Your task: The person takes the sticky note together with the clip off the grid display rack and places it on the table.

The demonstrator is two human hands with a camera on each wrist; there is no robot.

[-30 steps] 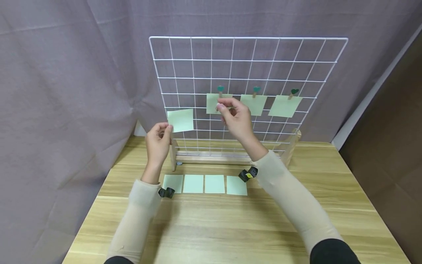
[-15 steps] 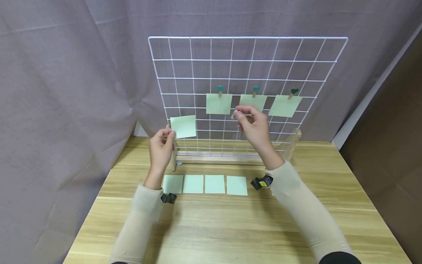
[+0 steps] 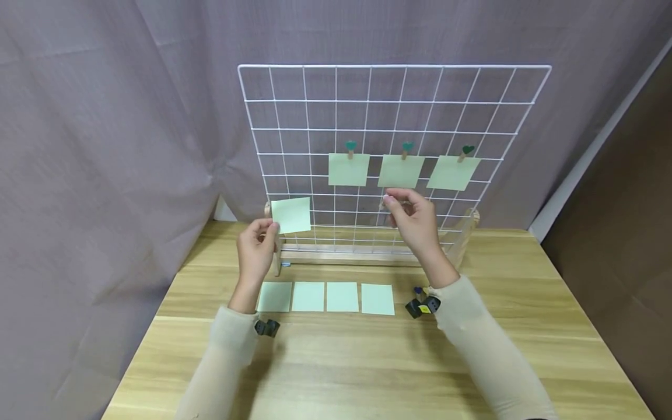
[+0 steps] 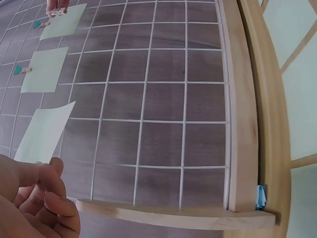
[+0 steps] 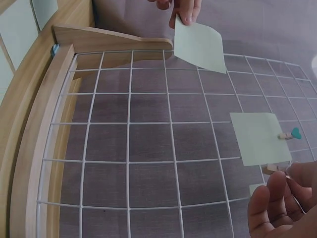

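My left hand (image 3: 256,248) pinches a pale green paper note (image 3: 291,215) by its lower left corner, in front of the white wire grid (image 3: 395,66) near its left side. My right hand (image 3: 415,219) holds a small wooden clothespin (image 5: 271,169) between thumb and fingers, just below the middle hung note (image 3: 401,171). Beside that one hang a left note (image 3: 349,170) and a right note (image 3: 454,173), each held to the grid by a clothespin with a green heart. In the right wrist view, curled fingers (image 5: 277,203) partly cover the held clothespin.
A row of several pale green notes (image 3: 342,297) lies on the wooden table (image 3: 341,361) before the grid's wooden stand (image 3: 346,256). By the right wrist camera lies a dark blue heart clothespin (image 3: 417,290), partly hidden. A grey curtain (image 3: 131,116) hangs behind.
My right hand has moved right and down from the left hung note with the clothespin. My left hand has lowered its note slightly. The view has tilted up a little.
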